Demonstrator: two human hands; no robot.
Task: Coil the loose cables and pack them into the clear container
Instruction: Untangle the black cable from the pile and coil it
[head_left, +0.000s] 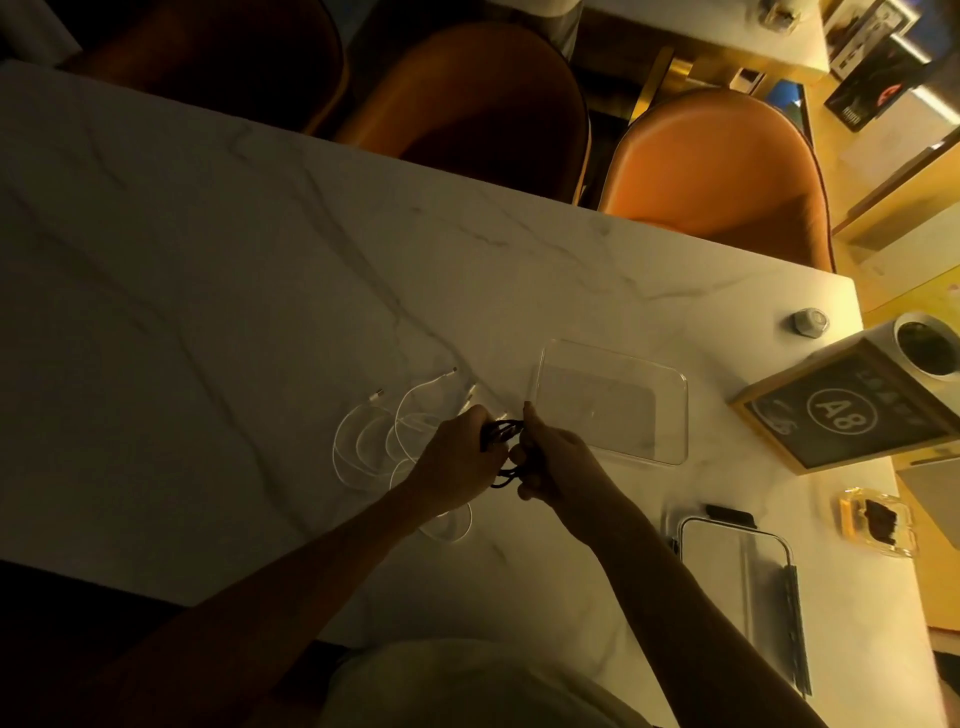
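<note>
Where the marble-patterned desk (208, 291) runs dim toward its left side, nothing but pale veining shows, and the first things come near the middle: loose white cables (374, 441) lying in open loops flat on the desk, their plug ends pointing up and away from the person. The left hand (460, 457) lies over the right edge of these loops, its fingers curled round a bundle of black cable (501, 434). Just to the right, the right hand (550, 462) has its fingers and thumb curled on the same black cable, so the dark loops are held between both hands, just above the desk; how tightly it is wound cannot be told in the low light. Immediately right of the hands stands the clear container (675, 415), a shallow rectangular tray with rounded corners, its near left corner close to the right hand's fingertips; it holds no cable. Nearer the person and further right lies a clear lid (737, 582) with dark clips, flat on the desk. Beyond it, by the right edge, sits a small amber dish (878, 519) with something dark inside, a framed black sign (841, 410) marked A8, and a small round white object (809, 322). Orange chairs (722, 171) stand along the far side.
</note>
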